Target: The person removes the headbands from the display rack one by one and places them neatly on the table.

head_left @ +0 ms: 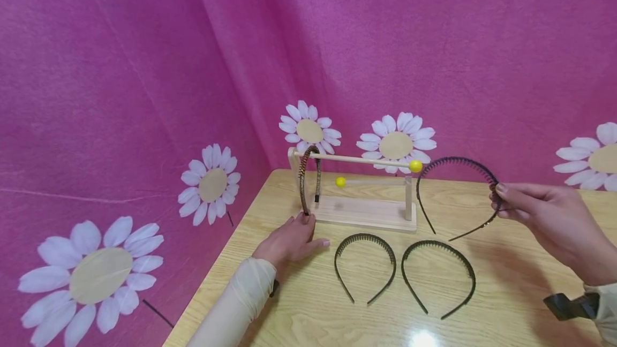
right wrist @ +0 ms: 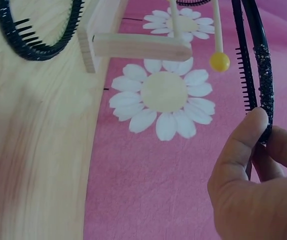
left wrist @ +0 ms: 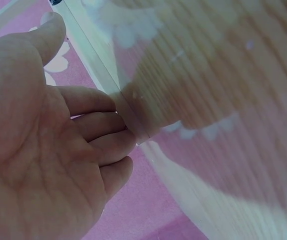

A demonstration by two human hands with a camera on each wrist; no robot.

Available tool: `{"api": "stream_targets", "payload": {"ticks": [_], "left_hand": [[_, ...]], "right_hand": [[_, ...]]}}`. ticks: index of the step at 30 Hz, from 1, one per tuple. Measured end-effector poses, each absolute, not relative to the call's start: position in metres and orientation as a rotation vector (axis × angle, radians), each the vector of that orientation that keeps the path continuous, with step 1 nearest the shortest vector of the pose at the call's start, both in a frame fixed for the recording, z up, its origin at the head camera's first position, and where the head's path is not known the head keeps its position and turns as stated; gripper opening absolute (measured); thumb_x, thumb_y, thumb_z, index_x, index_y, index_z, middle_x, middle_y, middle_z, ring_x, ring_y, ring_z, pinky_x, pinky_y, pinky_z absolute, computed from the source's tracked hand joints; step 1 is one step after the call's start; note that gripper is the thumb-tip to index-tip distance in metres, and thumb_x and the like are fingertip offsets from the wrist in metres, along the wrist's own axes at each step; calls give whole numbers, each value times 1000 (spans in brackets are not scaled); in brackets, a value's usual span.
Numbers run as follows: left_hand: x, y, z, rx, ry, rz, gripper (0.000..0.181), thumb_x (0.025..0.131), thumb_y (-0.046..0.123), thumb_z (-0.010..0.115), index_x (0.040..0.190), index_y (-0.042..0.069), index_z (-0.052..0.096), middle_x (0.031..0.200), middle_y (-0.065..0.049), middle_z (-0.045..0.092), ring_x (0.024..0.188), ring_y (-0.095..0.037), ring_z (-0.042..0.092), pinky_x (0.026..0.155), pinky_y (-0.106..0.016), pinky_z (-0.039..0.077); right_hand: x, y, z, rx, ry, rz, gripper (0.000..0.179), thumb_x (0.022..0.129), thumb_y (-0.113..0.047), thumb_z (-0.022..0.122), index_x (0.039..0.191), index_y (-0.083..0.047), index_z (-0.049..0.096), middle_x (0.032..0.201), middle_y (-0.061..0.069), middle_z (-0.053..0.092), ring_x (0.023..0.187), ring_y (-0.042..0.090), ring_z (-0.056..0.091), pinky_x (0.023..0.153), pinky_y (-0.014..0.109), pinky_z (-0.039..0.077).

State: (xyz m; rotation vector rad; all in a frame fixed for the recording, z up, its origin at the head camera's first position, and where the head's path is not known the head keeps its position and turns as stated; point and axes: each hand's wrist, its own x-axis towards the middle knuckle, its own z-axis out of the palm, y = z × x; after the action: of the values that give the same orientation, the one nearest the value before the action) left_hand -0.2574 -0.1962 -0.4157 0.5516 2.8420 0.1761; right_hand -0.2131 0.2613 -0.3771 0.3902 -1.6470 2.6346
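My right hand (head_left: 554, 218) pinches a black toothed headband (head_left: 458, 159) on its right side and holds it up beside the wooden rack. Sparkly bits cover part of that headband (right wrist: 265, 75) in the right wrist view. On the rack (head_left: 366, 216), a brown-black headband (head_left: 303, 181) hangs over the left part of the upper rod (head_left: 356, 160). My left hand (head_left: 291, 240) lies low at the rack's left end, fingers extended. In the left wrist view, its fingertips (left wrist: 126, 122) touch the edge of a pale wooden board.
Two more black toothed headbands, a left one (head_left: 365, 236) and a right one (head_left: 438, 242), lie on the wooden table (head_left: 308, 309) before the rack. Yellow balls cap the upper rod (head_left: 415, 166) and lower rod (head_left: 340, 181). Pink flowered cloth (head_left: 144, 68) hangs behind and at left.
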Motion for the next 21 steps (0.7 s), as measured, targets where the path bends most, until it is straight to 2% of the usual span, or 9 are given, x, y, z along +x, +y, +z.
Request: {"api": "stream_targets", "payload": {"ticks": [10,21], "left_hand": [[-259,-195,-417,586,2847,174,83,99,57,54,154,-2,33,156,-23,34,143,-29,37,120,-41,23],[-258,-195,-416,539,2842,189,85,98,60,52,156,1,32,159,-22,31,144,-34,34,119,-43,26]], "right_hand": [[-208,278,-389,389,-1662,2646,34,99,15,47,104,2,78,96,12,76,85,15,73,78,25,58],[-203,292,-406,327,-1692,2678,36,100,15,46,101,1,79,93,14,76,83,17,73,75,26,59]]}}
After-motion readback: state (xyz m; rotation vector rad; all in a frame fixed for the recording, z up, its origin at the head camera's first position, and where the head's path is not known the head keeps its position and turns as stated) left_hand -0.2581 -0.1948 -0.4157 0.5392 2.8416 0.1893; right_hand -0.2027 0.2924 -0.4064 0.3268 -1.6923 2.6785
